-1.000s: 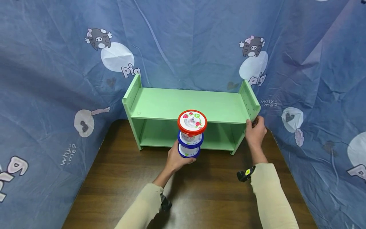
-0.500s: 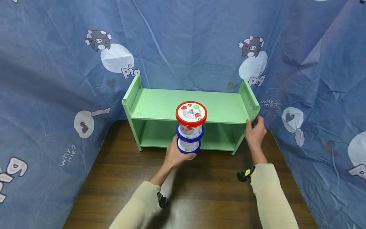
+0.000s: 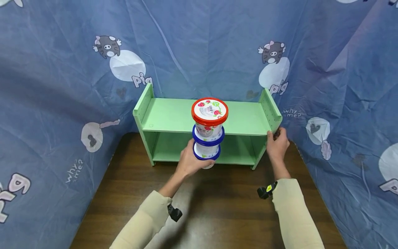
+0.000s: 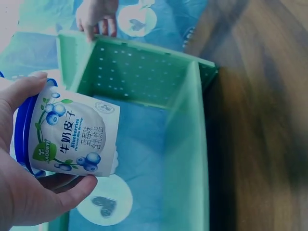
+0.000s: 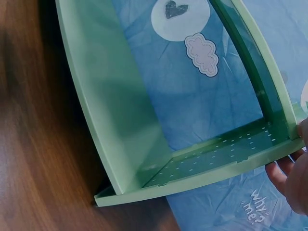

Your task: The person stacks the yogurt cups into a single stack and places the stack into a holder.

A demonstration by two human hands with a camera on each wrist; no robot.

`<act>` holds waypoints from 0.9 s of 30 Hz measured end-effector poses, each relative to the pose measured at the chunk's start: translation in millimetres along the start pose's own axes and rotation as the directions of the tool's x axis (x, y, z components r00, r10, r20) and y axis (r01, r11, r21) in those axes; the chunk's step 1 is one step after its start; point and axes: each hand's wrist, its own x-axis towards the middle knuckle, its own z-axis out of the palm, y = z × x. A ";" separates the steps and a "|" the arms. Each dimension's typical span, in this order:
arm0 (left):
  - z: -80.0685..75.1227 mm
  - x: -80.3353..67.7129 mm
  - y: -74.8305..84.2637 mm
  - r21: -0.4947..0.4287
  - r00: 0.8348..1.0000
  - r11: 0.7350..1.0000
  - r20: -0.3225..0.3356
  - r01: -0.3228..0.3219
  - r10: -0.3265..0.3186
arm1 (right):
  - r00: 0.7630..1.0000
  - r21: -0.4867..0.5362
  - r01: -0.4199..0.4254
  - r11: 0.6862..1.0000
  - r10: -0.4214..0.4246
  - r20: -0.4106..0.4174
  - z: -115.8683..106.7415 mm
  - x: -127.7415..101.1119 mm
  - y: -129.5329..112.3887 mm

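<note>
My left hand [image 3: 190,159] grips the bottom tub of a stack of three yogurt tubs [image 3: 207,133], lifted in front of the green shelf [image 3: 174,116]. The top tub has a red lid [image 3: 209,110]; the two below have blue rims. In the left wrist view my fingers curl round the blueberry tub [image 4: 72,137]. My right hand [image 3: 277,143] holds the shelf's right side panel [image 3: 270,109] near its front edge; in the right wrist view only my fingertips [image 5: 288,178] show at that panel.
The shelf stands at the back of a dark wooden table [image 3: 217,207], against a blue printed cloth [image 3: 62,86] that walls in the back and both sides. The shelf's top board and lower board [image 3: 236,157] hold nothing.
My left hand has raised the stack of tubs and carried it towards the shelf, so the red lid now sits level with the top board. My right hand has stayed on the side panel.
</note>
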 end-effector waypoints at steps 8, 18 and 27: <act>-15.1 8.6 22.0 0.009 1.000 1.000 -0.007 -0.007 0.007 | 1.000 0.008 0.008 1.000 -0.008 -0.011 0.3 0.4 0.7; -33.3 27.1 51.3 0.023 1.000 1.000 -0.017 -0.003 0.003 | 1.000 -0.001 0.004 1.000 -0.004 -0.009 0.6 -1.3 1.1; -42.5 48.9 73.0 0.036 0.998 0.999 -0.037 -0.040 0.041 | 1.000 0.011 0.005 1.000 -0.005 -0.016 0.2 -0.8 1.0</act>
